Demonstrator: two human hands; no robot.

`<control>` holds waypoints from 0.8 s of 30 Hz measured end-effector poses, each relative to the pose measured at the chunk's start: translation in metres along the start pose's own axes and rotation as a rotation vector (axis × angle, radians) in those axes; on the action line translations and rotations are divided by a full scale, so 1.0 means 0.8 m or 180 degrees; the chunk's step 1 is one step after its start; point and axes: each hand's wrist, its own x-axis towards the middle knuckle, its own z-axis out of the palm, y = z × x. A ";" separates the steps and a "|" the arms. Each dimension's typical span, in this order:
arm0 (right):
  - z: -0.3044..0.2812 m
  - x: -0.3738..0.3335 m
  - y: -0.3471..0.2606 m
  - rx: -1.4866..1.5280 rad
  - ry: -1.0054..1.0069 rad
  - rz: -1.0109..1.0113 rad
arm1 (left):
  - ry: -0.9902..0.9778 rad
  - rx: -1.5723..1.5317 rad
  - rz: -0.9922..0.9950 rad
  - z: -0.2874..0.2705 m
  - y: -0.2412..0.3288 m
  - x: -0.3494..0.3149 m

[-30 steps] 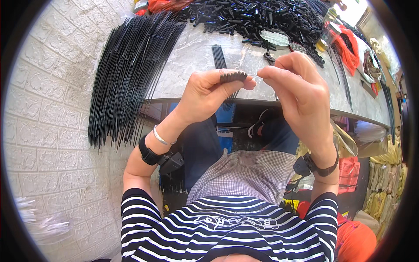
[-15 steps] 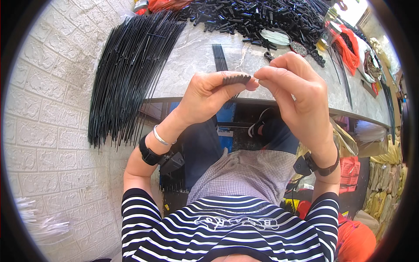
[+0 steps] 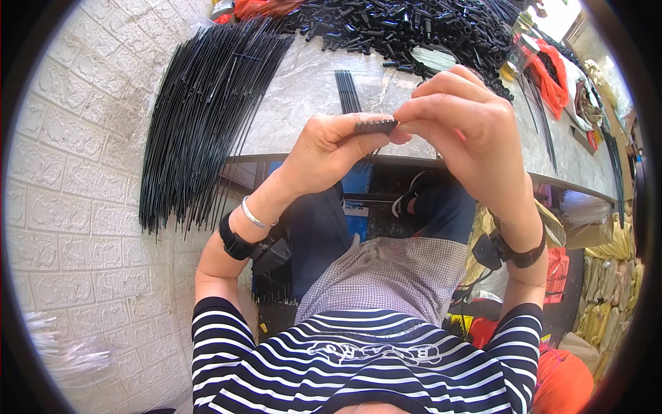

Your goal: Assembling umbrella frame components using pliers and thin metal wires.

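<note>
My left hand pinches a side-by-side row of short, dark, ribbed-looking pieces between thumb and fingers. Thin black rods run behind that hand, over the grey tabletop; whether they join the row is hidden. At the row's right end, my right hand has thumb and forefinger pressed together, its tips touching or almost touching the last piece. Whatever sits in that pinch is too small to make out.
A thick sheaf of long black rods overhangs the table's left edge beside a white brick wall. Black tubular fittings lie heaped at the back, near a dish of pale thin pieces. A jar and red bags stand right.
My right hand has moved slightly left, bringing its pinched fingertips to the end of the row. The left hand stays almost in place, the row tilting a little.
</note>
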 end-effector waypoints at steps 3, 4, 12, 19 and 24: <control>0.002 0.002 0.001 0.0647 -0.0124 0.0456 | 0.0059 0.0011 0.0014 -0.001 0.002 0.000; 0.002 0.003 -0.002 0.0780 -0.0179 0.0689 | 0.0062 0.0011 0.0014 -0.001 0.000 0.000; 0.007 0.006 -0.003 0.0102 0.0064 -0.0018 | 0.0029 -0.0056 0.0029 -0.007 -0.005 0.000; 0.007 0.005 -0.012 0.1490 -0.0268 0.1341 | -0.0040 0.0177 0.0019 -0.006 0.003 -0.002; 0.003 0.008 -0.014 0.0913 -0.0322 0.0772 | 0.0085 0.0129 0.0011 -0.007 -0.007 -0.005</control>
